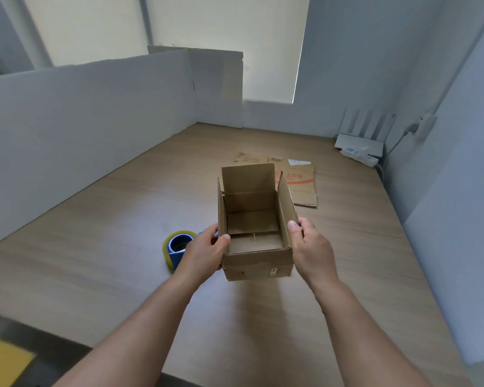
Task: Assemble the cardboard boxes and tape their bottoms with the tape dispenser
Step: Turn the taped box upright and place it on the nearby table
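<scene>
An assembled brown cardboard box point(256, 261) is held just above the wooden table point(123, 224), its open top facing up and its top flaps standing upright. My left hand point(204, 254) grips its near left corner, thumb on the rim. My right hand point(309, 245) grips the near right corner, thumb on the right wall's edge. Left of the box, a blue tape dispenser with a yellowish tape roll point(176, 247) lies on the table, partly hidden behind my left hand. A flattened cardboard box point(299, 180) with red print lies on the table behind the held one.
A white partition point(95, 121) borders the table's left side and back. A white router point(359, 141) and a power strip point(361, 157) sit at the far right corner by the wall. A yellow object point(3, 361) lies off the table at bottom left.
</scene>
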Motion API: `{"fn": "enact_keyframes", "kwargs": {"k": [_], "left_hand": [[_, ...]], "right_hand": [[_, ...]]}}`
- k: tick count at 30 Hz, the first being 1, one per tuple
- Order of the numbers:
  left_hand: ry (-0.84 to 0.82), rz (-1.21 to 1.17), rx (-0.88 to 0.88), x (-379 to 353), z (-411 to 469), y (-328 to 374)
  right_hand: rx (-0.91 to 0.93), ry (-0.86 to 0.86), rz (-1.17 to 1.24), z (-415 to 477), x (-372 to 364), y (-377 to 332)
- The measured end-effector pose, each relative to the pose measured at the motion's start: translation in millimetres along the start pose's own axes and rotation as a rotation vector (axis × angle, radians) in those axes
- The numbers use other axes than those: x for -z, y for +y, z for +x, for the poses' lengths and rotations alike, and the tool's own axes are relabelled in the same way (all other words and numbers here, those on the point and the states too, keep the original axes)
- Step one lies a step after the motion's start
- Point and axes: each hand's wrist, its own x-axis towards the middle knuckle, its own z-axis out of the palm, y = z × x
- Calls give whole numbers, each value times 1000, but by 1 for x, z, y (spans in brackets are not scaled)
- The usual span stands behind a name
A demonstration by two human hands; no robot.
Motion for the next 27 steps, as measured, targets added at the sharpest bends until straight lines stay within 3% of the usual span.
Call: {"fn": "enact_keyframes", "kwargs": {"k": [19,27], "left_hand": [[246,47,-46,136,-59,-28],[454,94,73,215,-114,-69]], "right_hand": [[199,-54,-10,-58,-75,-119],[328,-234,32,-96,-146,-178]]}}
